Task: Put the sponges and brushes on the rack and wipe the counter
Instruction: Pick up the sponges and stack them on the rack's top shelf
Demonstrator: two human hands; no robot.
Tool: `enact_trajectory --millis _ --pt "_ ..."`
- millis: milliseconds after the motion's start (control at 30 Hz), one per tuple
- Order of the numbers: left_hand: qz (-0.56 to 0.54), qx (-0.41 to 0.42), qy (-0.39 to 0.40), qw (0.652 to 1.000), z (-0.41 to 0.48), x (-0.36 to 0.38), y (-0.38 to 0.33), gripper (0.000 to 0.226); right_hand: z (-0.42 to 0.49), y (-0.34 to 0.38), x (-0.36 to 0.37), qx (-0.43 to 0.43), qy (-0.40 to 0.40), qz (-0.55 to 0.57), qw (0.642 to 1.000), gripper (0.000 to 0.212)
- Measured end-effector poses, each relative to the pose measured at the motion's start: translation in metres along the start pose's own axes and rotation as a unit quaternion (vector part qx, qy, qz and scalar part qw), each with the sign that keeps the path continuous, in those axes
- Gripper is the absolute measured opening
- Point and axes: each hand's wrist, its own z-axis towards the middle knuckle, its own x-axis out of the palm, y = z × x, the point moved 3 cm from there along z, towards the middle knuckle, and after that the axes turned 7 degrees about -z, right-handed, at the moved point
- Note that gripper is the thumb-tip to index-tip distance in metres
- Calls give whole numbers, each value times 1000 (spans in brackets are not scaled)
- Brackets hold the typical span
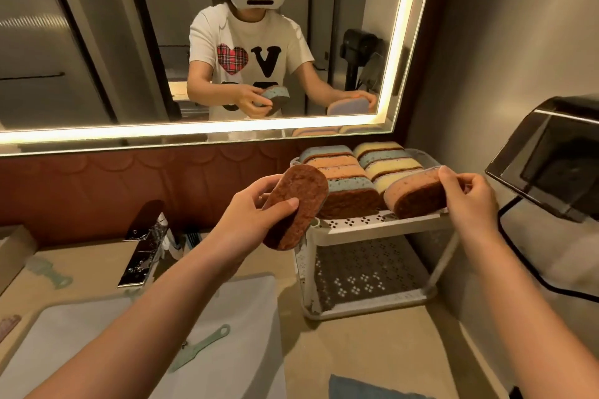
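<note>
**Ten sponges, two hands at the rack**

The left hand (256, 214) curls round one oval sponge (293, 204), thumb across its coarse brown scouring face, and holds it up by the left corner of the white rack (382, 226). The right hand (470, 197) pinches the end of an orange sponge (418, 193) at the front of the right row on the top shelf. That shelf carries nine sponges (351, 186) by my count, standing on edge in two rows, four on the left and five on the right. They are soft foam in blue, orange and yellow, and the front ones show brown scourer backs. Both shelves are punched with small diamond holes. The rack stands on the beige counter (372, 350) beside a white square basin (246, 308). One pale green handle (201, 347) with a ring end lies in the basin, and one blue cloth (356, 387) lies at the counter's near edge
</note>
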Motion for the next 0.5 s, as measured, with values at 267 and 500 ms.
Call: enact_trajectory --millis 267,500 --pt "65 22 26 997 2 16 1 41 2 -10 12 -15 16 -189 982 47" --pt "77 25 33 996 4 15 2 40 6 -2 12 -56 23 -322 945 42"
